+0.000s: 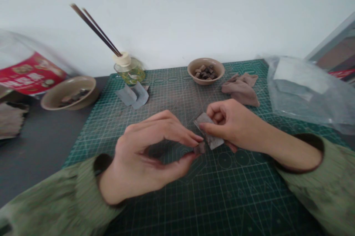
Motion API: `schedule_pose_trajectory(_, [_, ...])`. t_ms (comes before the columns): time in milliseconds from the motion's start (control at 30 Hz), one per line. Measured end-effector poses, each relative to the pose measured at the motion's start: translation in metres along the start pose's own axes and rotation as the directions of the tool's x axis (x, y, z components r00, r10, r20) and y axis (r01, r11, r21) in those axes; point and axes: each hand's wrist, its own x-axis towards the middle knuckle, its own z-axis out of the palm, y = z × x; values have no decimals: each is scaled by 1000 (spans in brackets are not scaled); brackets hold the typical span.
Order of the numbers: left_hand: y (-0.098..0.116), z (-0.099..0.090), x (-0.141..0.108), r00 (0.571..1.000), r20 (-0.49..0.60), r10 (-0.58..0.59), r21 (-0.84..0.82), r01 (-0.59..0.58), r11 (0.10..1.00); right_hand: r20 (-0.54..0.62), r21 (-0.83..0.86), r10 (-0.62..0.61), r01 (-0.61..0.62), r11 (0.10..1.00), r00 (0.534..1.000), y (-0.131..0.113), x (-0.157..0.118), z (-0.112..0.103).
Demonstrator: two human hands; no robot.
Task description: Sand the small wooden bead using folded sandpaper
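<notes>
Between the thumb and fingertips of my left hand (pixel 155 151) is a small brownish block (pixel 199 148), pinched above the cutting mat. My right hand (pixel 233 125) grips a grey piece of sandpaper (pixel 212 136), thumb on top and fingers beneath. The sandpaper's lower left edge is right beside the block; whether they touch I cannot tell. Farther back, two bent grey sheets (pixel 134 95) that look like sandpaper lie on the mat. A bowl (pixel 206 61) at the back holds several small brown and dark pieces.
The green cutting mat (pixel 172 206) covers most of the table. A crumpled cloth (pixel 241 90) and a clear plastic bag (pixel 299 99) lie right. At the left stand a reed diffuser (pixel 129 70), a second bowl (pixel 69 105) with pieces, and a red-labelled bag (pixel 31 73).
</notes>
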Motion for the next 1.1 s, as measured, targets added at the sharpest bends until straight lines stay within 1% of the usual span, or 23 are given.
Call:
schedule_pose_trajectory(233, [1,1,0,1000,4,1,17,-1,1000,4,-27,-5,5,1000,1000,1,1,0])
schedule_pose_trajectory(333, [-2,1,-1,1000,15,-23,95,21,995,-28,-40,-10,9,999,1000,0,1,-1])
schedule_pose_trajectory(400, [-7,0,-2,995,59,-83,186,71,980,-74,-52,-27,23,998,997,-1,1,-1])
schedule_pose_trajectory(500, [-15,-3,-3,971,155,-181,253,138,957,-120,-68,-55,47,997,991,-1,0,-2])
schedule_pose_trajectory(567, [-17,-5,-3,960,209,-188,254,132,958,-124,-72,-66,57,996,990,-1,0,-3])
schedule_pose_trajectory(667, [-17,-7,-1,943,294,-158,197,102,975,-125,-64,-71,63,996,990,-1,0,-3])
schedule_pose_trajectory(733, [-16,-7,0,937,309,-161,194,103,976,-134,-66,-71,63,996,988,0,1,-3])
schedule_pose_trajectory(900, [-15,-3,-3,919,358,-168,275,68,959,-163,-68,-94,84,994,982,0,2,-2])
schedule_pose_trajectory(933, [-15,-2,-3,917,358,-177,271,80,959,-170,-59,-98,89,994,981,0,2,-2])
schedule_pose_trajectory(1000, [-14,0,-5,919,324,-225,250,146,957,-177,-40,-92,86,995,980,-1,2,-3])
schedule_pose_trajectory(1100, [-13,2,-6,916,217,-338,220,291,931,-158,-15,-66,65,998,985,-2,1,-5])
